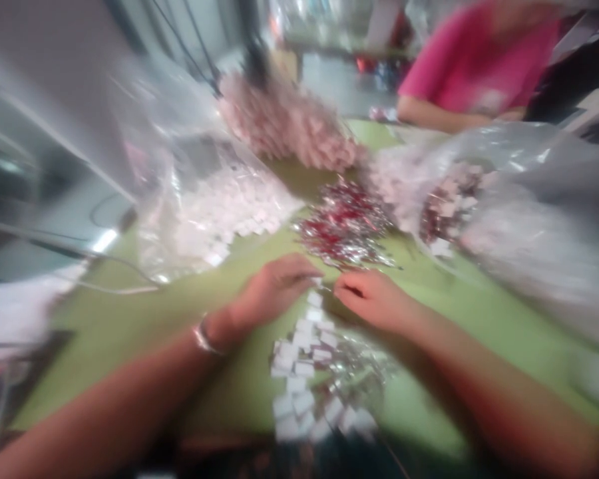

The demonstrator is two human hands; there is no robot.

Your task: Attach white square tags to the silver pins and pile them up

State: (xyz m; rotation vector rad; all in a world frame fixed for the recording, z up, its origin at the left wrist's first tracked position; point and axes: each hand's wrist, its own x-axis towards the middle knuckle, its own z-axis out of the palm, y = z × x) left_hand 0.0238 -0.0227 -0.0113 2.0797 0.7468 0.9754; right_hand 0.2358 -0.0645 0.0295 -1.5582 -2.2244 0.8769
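Note:
Over the middle of the green table [219, 386], my left hand [274, 286] pinches a small white piece [318, 282] at its fingertips. My right hand [369, 296] is closed close beside it, thumb and forefinger pressed together. A thin light strand seems to run between the two hands, but blur hides what the right fingers hold. Below the hands lie several small white square pieces [304, 368], with clear and silvery scraps [359, 372] to their right. Just beyond my fingertips is a heap of shiny red and silver strips [347, 223].
An open clear plastic bag [174, 199] of white pieces [229, 206] lies at left. Pink bundled pieces [289, 123] stand behind the strips. More plastic bags [539, 226] lie at right. A person in a pink shirt [479, 60] sits across the table.

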